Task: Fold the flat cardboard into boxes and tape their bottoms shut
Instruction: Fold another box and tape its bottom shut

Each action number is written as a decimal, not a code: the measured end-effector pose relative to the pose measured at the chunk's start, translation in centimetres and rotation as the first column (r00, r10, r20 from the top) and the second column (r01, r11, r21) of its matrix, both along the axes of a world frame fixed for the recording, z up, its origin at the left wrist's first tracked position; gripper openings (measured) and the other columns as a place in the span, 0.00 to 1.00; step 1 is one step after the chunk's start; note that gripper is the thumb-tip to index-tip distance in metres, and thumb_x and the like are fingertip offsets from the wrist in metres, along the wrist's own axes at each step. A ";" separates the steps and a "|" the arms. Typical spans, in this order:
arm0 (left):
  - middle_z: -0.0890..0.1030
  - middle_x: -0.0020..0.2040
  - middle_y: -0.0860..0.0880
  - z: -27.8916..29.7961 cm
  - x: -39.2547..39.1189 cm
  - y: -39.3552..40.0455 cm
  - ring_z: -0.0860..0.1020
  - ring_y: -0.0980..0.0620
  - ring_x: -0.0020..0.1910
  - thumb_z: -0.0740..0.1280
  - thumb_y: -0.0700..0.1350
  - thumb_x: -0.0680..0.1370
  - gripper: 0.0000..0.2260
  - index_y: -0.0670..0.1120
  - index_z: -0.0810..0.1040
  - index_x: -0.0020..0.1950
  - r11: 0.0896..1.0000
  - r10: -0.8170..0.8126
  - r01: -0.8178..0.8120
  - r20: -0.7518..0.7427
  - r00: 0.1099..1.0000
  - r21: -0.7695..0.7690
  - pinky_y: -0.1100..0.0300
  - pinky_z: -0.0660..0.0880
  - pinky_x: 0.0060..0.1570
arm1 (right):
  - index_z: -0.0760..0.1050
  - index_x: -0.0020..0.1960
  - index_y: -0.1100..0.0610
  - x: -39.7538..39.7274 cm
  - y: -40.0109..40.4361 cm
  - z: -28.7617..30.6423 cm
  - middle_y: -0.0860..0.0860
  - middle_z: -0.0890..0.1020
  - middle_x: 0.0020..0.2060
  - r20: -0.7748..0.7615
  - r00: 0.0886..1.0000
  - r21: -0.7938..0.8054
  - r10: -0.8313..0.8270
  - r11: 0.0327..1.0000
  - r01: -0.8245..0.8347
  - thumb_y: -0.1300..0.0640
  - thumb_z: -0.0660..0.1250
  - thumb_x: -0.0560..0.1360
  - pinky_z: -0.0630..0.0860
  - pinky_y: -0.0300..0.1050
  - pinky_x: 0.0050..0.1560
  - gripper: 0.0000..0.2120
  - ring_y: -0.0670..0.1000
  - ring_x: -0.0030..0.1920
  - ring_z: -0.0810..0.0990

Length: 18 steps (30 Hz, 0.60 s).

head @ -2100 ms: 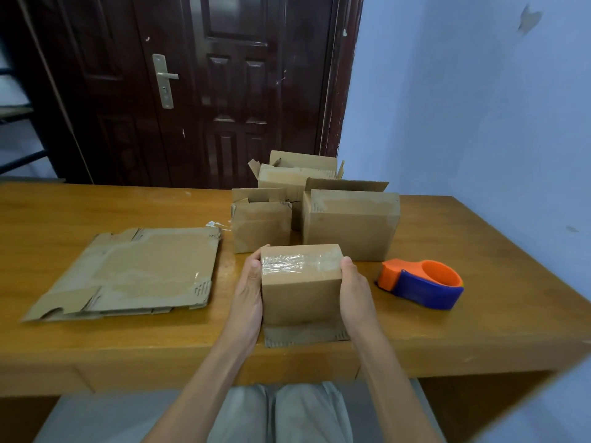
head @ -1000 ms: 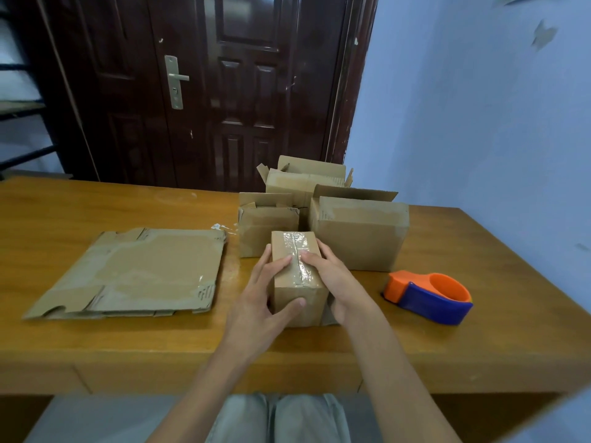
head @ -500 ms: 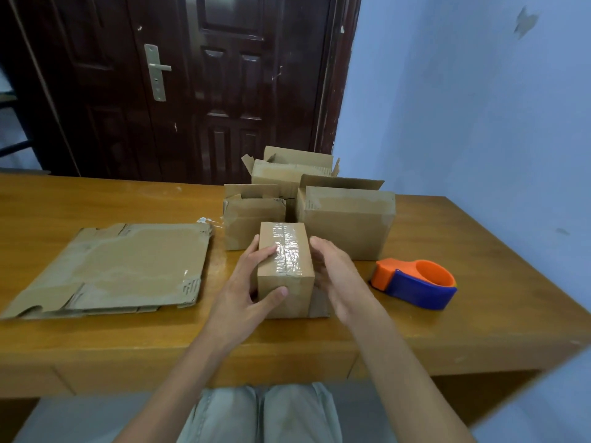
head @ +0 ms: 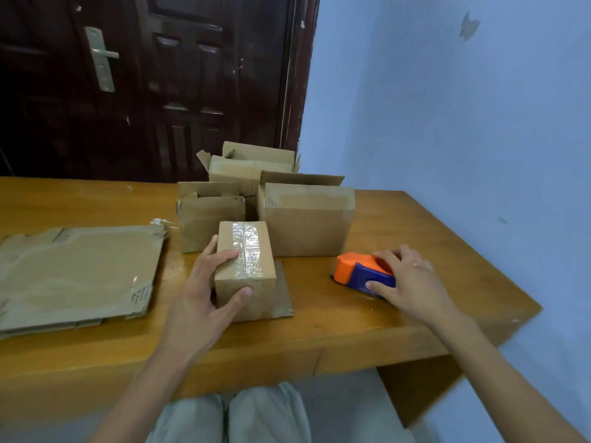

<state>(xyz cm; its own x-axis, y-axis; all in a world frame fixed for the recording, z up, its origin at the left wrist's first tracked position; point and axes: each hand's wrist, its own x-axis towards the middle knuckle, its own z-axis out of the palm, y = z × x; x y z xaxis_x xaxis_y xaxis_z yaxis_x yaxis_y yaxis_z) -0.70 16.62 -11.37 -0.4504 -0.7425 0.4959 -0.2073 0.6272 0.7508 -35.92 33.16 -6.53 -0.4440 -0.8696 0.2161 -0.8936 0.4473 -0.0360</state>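
- Small brown cardboard box (head: 245, 266), clear-taped on top, is gripped by left hand (head: 204, 292), fingers curled round it.
- Orange-and-blue tape dispenser (head: 361, 272), right of box on wooden tabletop (head: 415, 238), is clasped by right hand (head: 412, 282), fingers wrapped round it.

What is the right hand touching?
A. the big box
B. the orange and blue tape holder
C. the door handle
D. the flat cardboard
B: the right hand curls around the orange and blue tape holder on the table.
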 end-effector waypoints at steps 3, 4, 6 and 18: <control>0.58 0.84 0.59 0.2 0.1 -0.1 0.69 0.56 0.76 0.70 0.68 0.76 0.27 0.66 0.69 0.74 1.000 -0.023 0.023 -0.019 1.000 0.004 0.47 0.83 0.57 | 0.69 0.76 0.44 0.3 -0.5 -0.6 0.49 0.76 0.61 -0.072 0.997 -0.047 0.041 0.998 -0.044 0.35 0.68 0.78 0.72 0.50 0.63 0.30 0.51 0.61 0.76; 0.58 0.84 0.60 0.2 0.2 -0.2 0.68 0.58 0.76 0.69 0.69 0.75 0.28 0.67 0.69 0.73 1.000 -0.028 0.028 -0.020 0.999 0.004 0.47 0.82 0.57 | 0.68 0.77 0.44 0.5 -0.7 -0.8 0.48 0.79 0.62 -0.061 0.996 -0.038 0.059 0.997 -0.061 0.36 0.66 0.80 0.71 0.50 0.64 0.29 0.51 0.61 0.77; 0.58 0.84 0.60 0.3 0.4 -0.2 0.68 0.60 0.76 0.69 0.71 0.74 0.29 0.68 0.69 0.73 1.000 -0.020 0.020 -0.010 1.000 0.011 0.47 0.82 0.58 | 0.65 0.79 0.44 1.1 -1.1 -1.0 0.49 0.83 0.62 0.001 0.997 -0.025 0.071 0.997 -0.071 0.40 0.65 0.82 0.72 0.51 0.64 0.28 0.53 0.60 0.80; 0.56 0.84 0.61 0.4 0.5 -0.2 0.67 0.56 0.77 0.68 0.73 0.73 0.31 0.68 0.67 0.74 0.995 -0.064 0.065 -0.012 0.998 0.070 0.48 0.82 0.61 | 0.76 0.71 0.42 7.7 -0.9 7.0 0.41 0.86 0.53 0.584 0.661 -0.350 0.472 0.881 -0.320 0.49 0.67 0.84 0.78 0.38 0.47 0.16 0.46 0.52 0.85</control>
<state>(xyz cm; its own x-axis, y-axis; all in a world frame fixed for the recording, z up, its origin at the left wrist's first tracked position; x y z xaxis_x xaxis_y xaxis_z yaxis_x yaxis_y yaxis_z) -0.18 16.45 -10.99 -0.4937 -0.7452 0.4483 -0.1603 0.5846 0.7953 -28.23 32.26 0.44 -0.1622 -0.9656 0.2033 -0.7088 -0.0293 -0.7048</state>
